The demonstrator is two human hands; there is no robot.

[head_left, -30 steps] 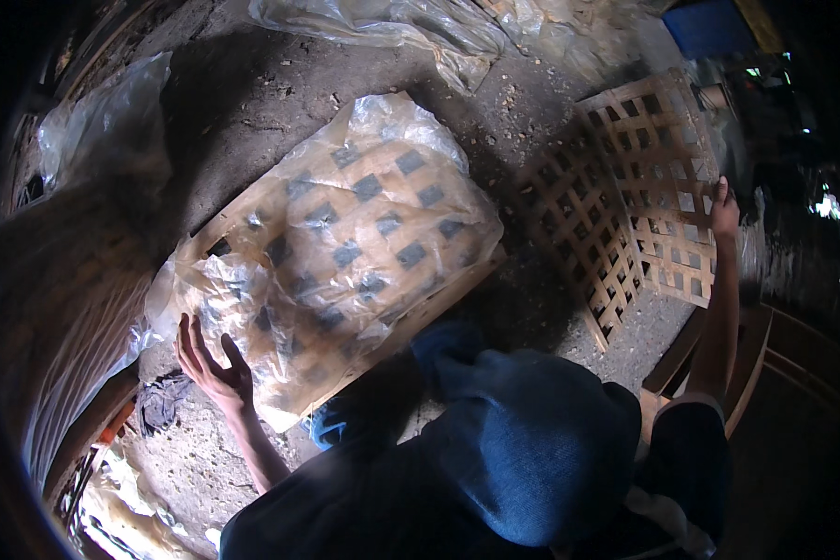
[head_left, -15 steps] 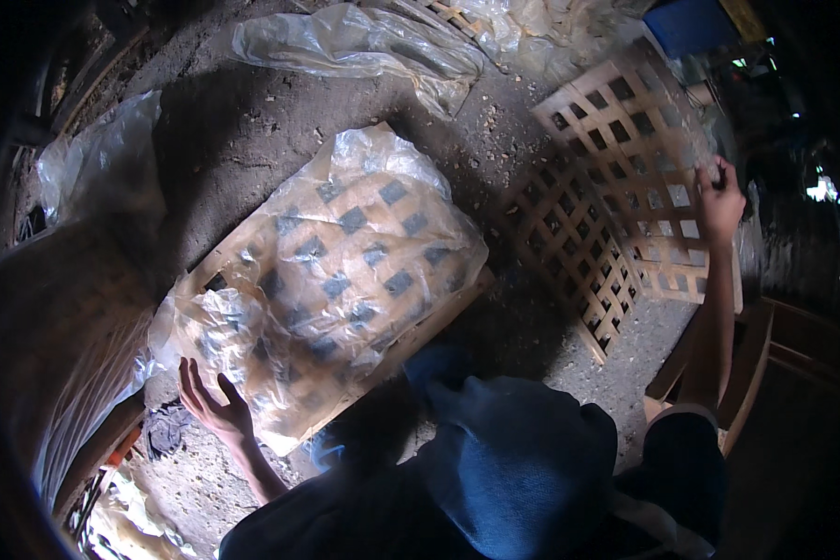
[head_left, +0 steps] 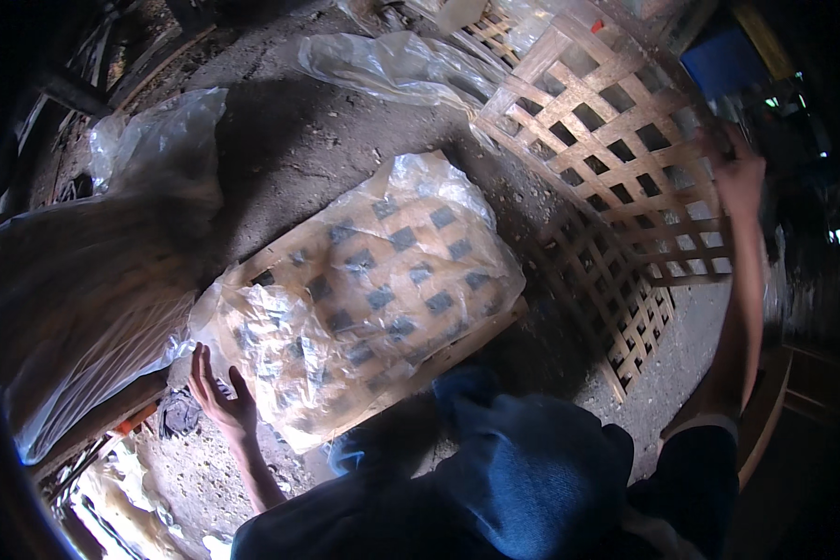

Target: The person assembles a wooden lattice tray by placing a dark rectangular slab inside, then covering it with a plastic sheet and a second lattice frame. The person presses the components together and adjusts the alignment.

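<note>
My right hand is closed on the right edge of a wooden lattice panel, which stands tilted up off the ground at the far right. Its fingertips are dark and partly hidden. Below that panel, in shade, a second lattice surface slants toward me. My left hand is open, fingers spread, holding nothing, beside the near left corner of a crumpled clear plastic sheet. That sheet covers another lattice panel lying in front of me, its squares showing through.
More plastic sheeting lies on the dirt floor at the back. A large plastic-draped mass fills the left. A blue box-like object is at the far right, and wooden boards stand by my right arm.
My right hand has moved up and away with the lattice panel, which now reaches farther back and left. The left hand stays open by the plastic sheet. The whole view has shifted slightly.
</note>
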